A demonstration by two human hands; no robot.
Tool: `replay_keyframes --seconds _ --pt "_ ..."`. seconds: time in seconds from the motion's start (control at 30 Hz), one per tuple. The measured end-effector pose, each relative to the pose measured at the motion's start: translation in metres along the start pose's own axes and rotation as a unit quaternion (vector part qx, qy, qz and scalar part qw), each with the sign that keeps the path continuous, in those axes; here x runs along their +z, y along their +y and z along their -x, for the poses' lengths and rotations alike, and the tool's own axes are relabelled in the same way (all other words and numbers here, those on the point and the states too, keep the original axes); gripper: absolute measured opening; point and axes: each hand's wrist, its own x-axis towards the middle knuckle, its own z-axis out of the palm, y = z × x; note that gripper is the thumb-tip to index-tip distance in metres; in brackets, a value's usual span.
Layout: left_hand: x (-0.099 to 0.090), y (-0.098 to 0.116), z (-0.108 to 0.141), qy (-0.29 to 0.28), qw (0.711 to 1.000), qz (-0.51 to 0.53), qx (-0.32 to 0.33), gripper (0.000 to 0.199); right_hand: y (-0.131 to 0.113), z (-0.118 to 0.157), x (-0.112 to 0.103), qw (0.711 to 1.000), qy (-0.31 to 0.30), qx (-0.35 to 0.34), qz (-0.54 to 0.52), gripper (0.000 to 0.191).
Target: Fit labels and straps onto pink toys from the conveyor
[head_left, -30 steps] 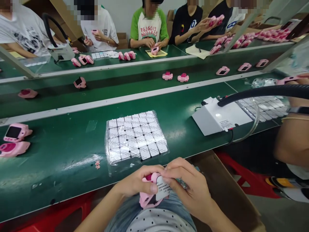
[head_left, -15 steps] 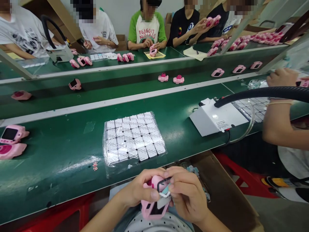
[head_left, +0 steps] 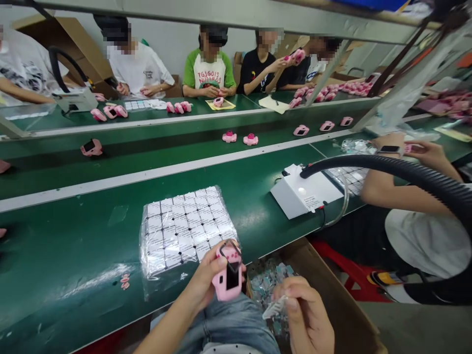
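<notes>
- Clenching a rounded pink plastic toy [head_left: 227, 281] in the left hand [head_left: 208, 278], its matte shell held just above the tabletop edge, its glossy dark screen facing up
- Pinching a crinkled scrap of clear film [head_left: 273, 308] in the right hand [head_left: 306, 314], over an open cardboard box [head_left: 334, 295]
- Filling that box: small shiny film packets [head_left: 265, 287], loosely heaped
- Lying on the green rubber tabletop [head_left: 73, 246], just beyond the toy: a shrink-wrapped block of white rectangular cards [head_left: 184, 231], its plastic creased and gleaming
- Sitting farther right: a boxy white machine [head_left: 304, 192] under a black corrugated hose [head_left: 416, 172]
- Reaching across beside it: a co-worker's hand [head_left: 427, 155], fingers curled around something small and pink
- Spacing out along the middle belt: rounded pink toys [head_left: 229, 136]
- Handling similar pink toys at the far tabletop: seated co-workers [head_left: 208, 73]
</notes>
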Motion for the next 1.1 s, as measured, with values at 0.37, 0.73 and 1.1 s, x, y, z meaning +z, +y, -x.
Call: replay_keyframes --seconds 0.37,0.73,1.1 --pt "0.006 0.015 -0.024 -0.183 0.972 -0.139 0.048 0.065 0.143 0.072 -0.129 0.859 -0.117 0.394 0.304 0.021" --pt "0.002 0.023 -0.031 -0.291 0.902 -0.310 0.078 0.054 0.053 0.019 -0.024 0.872 -0.165 0.453 -0.081 0.081" --pt "0.007 0.024 -0.042 -0.373 0.867 -0.327 0.046 0.057 0.001 0.006 0.031 0.569 -0.228 0.452 -0.648 0.063"
